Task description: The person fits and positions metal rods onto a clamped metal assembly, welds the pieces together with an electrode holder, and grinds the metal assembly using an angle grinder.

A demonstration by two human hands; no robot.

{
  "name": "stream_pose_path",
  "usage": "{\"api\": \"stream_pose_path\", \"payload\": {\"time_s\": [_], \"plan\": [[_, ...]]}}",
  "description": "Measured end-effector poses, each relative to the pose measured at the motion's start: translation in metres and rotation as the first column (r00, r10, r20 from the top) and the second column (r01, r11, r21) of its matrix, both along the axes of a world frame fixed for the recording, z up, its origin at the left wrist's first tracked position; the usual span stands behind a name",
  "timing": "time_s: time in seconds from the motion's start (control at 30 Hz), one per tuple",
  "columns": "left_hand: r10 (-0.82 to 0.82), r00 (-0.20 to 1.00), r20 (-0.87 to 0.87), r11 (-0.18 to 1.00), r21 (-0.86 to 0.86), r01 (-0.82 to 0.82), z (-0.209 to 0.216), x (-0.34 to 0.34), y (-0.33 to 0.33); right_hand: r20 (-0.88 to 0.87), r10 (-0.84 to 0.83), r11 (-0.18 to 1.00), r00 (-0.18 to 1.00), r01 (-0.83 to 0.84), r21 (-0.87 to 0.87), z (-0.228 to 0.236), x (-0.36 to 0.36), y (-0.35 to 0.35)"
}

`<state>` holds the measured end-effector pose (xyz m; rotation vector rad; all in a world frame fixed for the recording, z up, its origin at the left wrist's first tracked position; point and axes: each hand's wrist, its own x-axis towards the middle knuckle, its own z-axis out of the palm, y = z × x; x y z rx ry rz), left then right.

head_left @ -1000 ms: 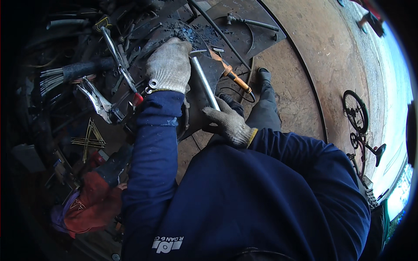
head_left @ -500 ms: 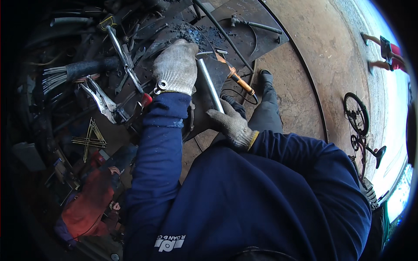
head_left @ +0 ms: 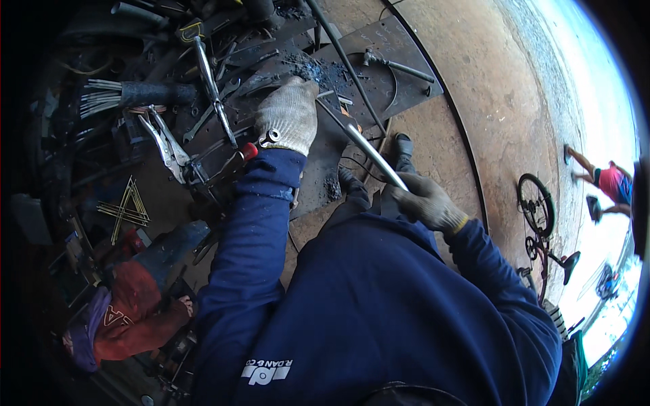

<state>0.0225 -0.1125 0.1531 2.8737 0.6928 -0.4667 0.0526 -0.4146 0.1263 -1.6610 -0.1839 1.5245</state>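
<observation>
My left hand (head_left: pixel 290 116), in a pale knitted glove, is closed low over the dark metal work table (head_left: pixel 318 152). A short thin metal end (head_left: pixel 326 94) shows beside its fingers; the rest of what it grips is hidden. A small metal ring (head_left: pixel 272 135) shows at the wrist, with a red handle (head_left: pixel 250 151) beside it. Gloved too, my right hand (head_left: pixel 431 203) is wrapped round the lower end of a shiny metal pipe (head_left: pixel 376 158). The pipe slants up and left toward my left hand; a thin dark bar lies in line with its far end.
Locking pliers (head_left: pixel 164 145), a long clamp (head_left: pixel 212 81) and a bundle of rods (head_left: pixel 101 98) crowd the left. A hammer (head_left: pixel 399 70) lies on the far plate. Thin yellow rods (head_left: pixel 125 211) form a triangle. A person in red (head_left: pixel 132 304) sits lower left; a bicycle (head_left: pixel 537 220) stands right.
My right hand has moved right, away from my left hand, taking the pipe with it; the pipe now slants more. My left hand stays closed near the same spot on the table.
</observation>
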Motion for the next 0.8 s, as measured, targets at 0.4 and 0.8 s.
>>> {"api": "stream_pose_path", "payload": {"time_s": [0.4,0.8], "plan": [[-0.099,0.928,0.359,0.977,-0.14,0.158,0.031,0.033,-0.118,0.785,0.431,0.9,0.444,-0.271,-0.34,-0.191,0.214,0.037],[0.439,0.877,0.196,0.887,-0.249,-0.388,0.041,-0.021,-0.186,0.87,-0.073,0.953,0.488,-0.222,0.204,-0.164,0.272,0.105]]}}
